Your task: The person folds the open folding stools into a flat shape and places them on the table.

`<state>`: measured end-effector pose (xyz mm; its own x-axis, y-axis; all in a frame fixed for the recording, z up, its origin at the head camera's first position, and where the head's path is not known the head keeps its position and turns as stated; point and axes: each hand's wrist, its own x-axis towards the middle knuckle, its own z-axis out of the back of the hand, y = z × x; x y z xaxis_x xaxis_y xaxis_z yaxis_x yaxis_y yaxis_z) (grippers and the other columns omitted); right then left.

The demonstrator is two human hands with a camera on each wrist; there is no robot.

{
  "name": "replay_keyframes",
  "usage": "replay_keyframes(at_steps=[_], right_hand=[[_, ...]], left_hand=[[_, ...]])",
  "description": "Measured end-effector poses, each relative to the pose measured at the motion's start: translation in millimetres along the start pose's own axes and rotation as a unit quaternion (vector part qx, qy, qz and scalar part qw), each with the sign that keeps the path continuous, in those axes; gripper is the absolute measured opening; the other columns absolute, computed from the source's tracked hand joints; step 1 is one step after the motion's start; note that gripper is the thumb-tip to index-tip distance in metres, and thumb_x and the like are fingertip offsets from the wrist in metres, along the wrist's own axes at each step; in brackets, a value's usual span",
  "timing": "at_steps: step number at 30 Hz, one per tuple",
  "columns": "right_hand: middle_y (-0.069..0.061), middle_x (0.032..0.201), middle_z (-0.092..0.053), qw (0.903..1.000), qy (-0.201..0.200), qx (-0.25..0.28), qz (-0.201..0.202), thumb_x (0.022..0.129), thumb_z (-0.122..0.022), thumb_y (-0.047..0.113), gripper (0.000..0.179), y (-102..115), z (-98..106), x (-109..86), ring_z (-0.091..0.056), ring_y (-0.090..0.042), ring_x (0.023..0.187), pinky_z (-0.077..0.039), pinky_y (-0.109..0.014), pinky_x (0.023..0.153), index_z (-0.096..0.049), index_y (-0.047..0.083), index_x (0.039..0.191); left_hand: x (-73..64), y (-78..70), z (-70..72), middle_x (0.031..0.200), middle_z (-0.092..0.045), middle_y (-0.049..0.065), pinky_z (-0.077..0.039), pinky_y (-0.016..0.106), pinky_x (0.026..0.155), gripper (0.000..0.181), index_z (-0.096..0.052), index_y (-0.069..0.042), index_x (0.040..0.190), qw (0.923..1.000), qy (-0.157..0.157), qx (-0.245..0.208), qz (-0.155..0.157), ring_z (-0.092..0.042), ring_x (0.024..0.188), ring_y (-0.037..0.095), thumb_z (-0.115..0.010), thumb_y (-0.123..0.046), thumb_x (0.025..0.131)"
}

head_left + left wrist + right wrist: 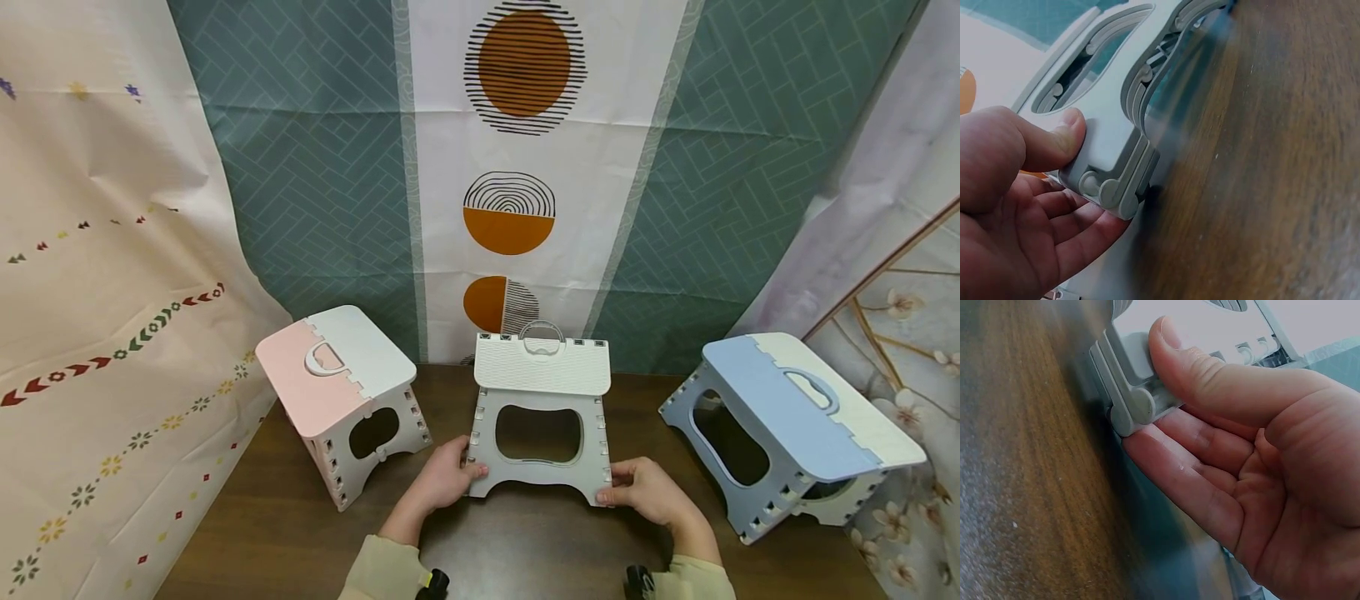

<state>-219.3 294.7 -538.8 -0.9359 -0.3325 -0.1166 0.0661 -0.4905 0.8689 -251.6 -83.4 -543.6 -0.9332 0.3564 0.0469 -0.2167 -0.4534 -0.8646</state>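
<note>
"Where is the stool?"

"The grey folding stool with a white top (542,375) is at the centre, its layers close together at the lower corners."

"And the fingers?"

"The left hand (444,473) and right hand (647,487) each pinch a lower corner, thumb on the front panel, other fingers against the side edge and behind."

"How should that hold be handled?"

"I'd keep both grips level and move the corners evenly, so the frame doesn't twist. The fingertips are best kept clear of the gaps between hinged layers, which could nip."

"What lies around it?"

"A dark wooden table (525,542) beneath; an unfolded pink-and-white stool (341,392) to the left, an unfolded blue-and-white one (787,417) to the right; patterned cloth (322,183) behind."
</note>
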Motion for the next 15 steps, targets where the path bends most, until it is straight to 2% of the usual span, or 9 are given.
replay_keyframes(at_steps=[15], right_hand=[[-0.012, 0.1, -0.079, 0.9998, 0.016, 0.006, -0.009, 0.09, -0.088, 0.016, 0.036, 3.3, 1.7, -1.5, -0.072, -0.022, 0.088, -0.058, -0.029, 0.074, -0.076, -0.008, 0.114]], left_hand=[[-1.6, -1.4, 4.4, 0.1, -0.073, 0.007, -0.055, 0.041, 0.079, 0.039, -0.066, 0.008, 0.123, 0.9998, 0.01, 0.015, 0.008, -0.066, 0.087, 0.017, -0.08, -0.016, 0.097]])
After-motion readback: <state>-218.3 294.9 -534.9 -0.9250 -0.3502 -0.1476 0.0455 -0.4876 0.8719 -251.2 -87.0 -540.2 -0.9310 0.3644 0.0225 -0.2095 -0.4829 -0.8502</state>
